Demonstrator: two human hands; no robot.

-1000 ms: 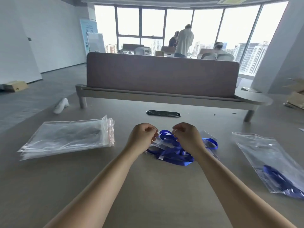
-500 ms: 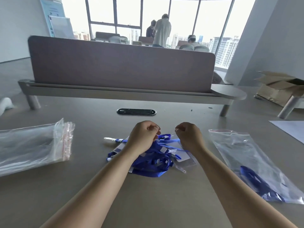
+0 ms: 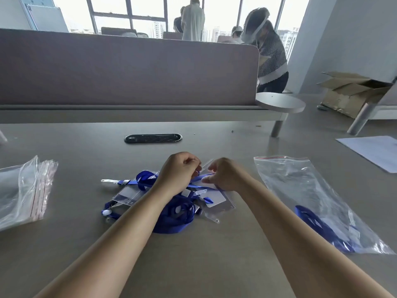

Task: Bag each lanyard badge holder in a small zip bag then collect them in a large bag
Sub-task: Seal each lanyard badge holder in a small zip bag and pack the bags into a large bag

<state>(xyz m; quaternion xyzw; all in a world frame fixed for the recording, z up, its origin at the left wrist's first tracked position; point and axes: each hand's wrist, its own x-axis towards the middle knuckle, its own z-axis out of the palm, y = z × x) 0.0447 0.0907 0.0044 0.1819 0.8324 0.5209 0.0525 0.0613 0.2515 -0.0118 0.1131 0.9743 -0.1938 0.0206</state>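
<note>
Teasing one blue strap (image 3: pixel 200 177) from the tangled pile (image 3: pixel 171 220), left hand (image 3: pixel 179 175) and right hand (image 3: pixel 227 176) each pinching it; best pulled slowly, low over the tabletop (image 3: pixel 193 265), without dragging neighbours.

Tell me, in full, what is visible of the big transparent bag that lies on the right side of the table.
The large bag is of clear, crinkled plastic that catches the light. A red zip line runs along its far end. It lies flat on the table, slanting to the right toward its near end. A blue lanyard sits inside, near that end. The right hand is apart from it.
</note>
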